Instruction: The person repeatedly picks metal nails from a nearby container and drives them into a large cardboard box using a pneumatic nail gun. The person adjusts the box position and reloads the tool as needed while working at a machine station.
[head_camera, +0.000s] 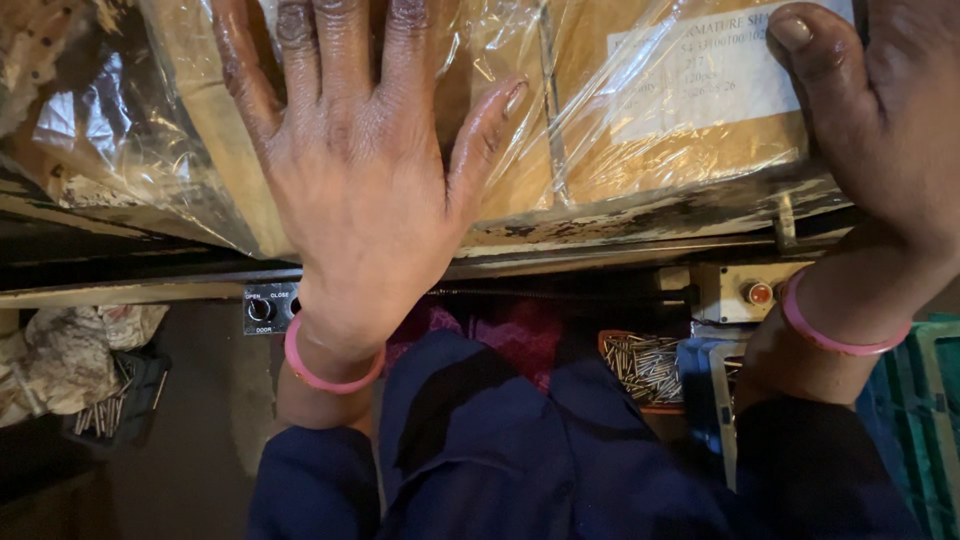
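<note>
Dim workshop floor fills the lower half, under a worn metal bench edge (640, 225) that runs from 9 to 3 o'clock across the middle.

On the bench lies a brown box (620, 110) wrapped in clear plastic, its long axis running from 9 to 3 o'clock along the edge. It bears a white label (700, 70) at 1 o'clock.

Left hand (350, 170) lies flat on the box, palm down, fingers spread and pointing to 12 o'clock, thumb angled toward 1 o'clock. It is unclenched and presses on the plastic, grasping nothing. A pink bangle (325, 375) rings its wrist above a dark blue sleeve (310, 490).

Right hand (880, 120) rests at 2 o'clock on the box's right end, thumb pointing to 11 o'clock beside the label. Its fingers run out of view, so I cannot tell whether it grasps the box or only leans on it. A second pink bangle (840, 335) rings that wrist.

Under the edge, a small switch plate (265, 308) sits at 8 o'clock, and a beige box with a red button (758, 293) at 4 o'clock. An orange tray of metal pins (640, 365) lies at 5 o'clock, beside a green crate (920, 430). More pins (105, 410) lie at 8 o'clock by a rag (70, 350).
</note>
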